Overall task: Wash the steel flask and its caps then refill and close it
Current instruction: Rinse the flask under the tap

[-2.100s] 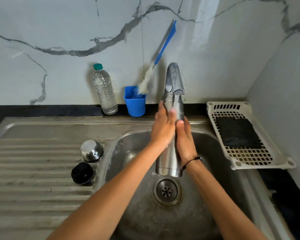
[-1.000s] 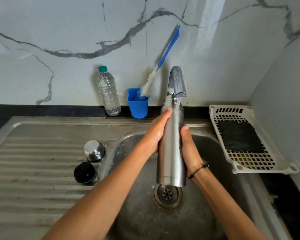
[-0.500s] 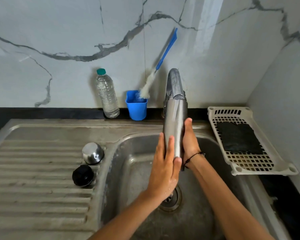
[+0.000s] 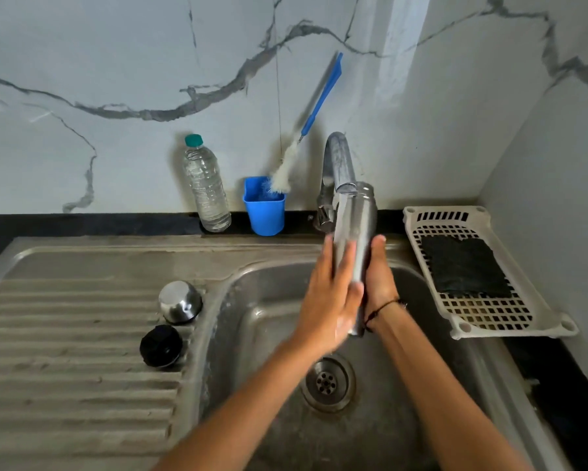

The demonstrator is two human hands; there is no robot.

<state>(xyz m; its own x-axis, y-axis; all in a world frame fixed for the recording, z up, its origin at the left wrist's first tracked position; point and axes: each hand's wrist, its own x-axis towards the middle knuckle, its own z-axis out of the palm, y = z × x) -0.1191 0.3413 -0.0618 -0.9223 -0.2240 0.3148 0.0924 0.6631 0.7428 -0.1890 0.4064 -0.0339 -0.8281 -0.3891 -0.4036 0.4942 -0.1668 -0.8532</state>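
Moved: left hand (image 4: 330, 294) has slid down the flask (image 4: 355, 239), fingers flat on it.
Right hand (image 4: 379, 277): wraps the flask under the tap (image 4: 336, 161).
Handling: wet, slippery steel; hold mid-body.

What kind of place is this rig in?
Most likely a home kitchen sink area: a steel sink with a ribbed drainboard, a tap against a marble-look wall, and a bottle brush standing in a blue cup.
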